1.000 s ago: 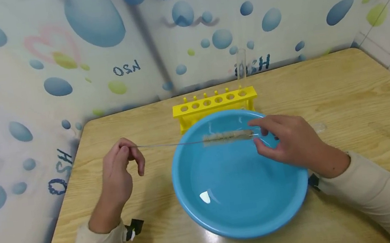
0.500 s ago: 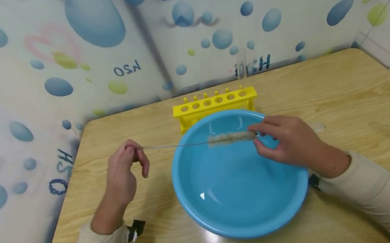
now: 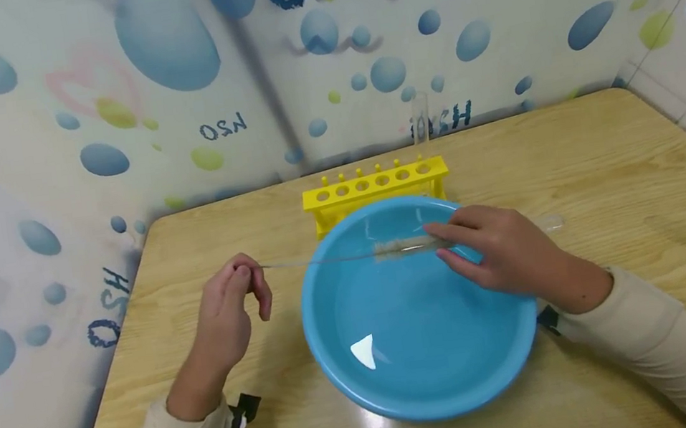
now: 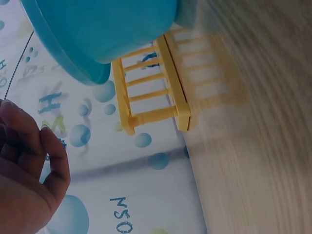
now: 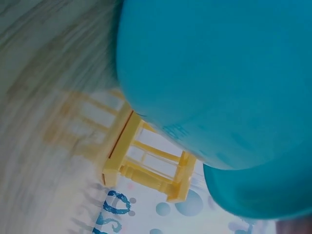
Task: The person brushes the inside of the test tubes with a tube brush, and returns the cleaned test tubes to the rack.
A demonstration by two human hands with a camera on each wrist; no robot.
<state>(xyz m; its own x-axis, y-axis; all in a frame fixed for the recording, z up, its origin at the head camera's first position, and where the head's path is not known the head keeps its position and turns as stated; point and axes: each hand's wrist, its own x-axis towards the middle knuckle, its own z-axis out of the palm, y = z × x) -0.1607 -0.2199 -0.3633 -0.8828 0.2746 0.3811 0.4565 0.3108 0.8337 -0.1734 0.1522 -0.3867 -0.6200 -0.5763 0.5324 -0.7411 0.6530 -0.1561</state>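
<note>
My left hand (image 3: 227,314) pinches the brush (image 3: 389,250), my right hand (image 3: 503,247) pinches the tube (image 3: 551,223), and the bristles look partly in, some left outside.

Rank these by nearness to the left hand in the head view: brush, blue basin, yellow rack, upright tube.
1. Brush: wire end pinched in the left hand.
2. Blue basin: just right of the hand.
3. Yellow rack: behind the basin.
4. Upright tube: at the rack's right end.
</note>
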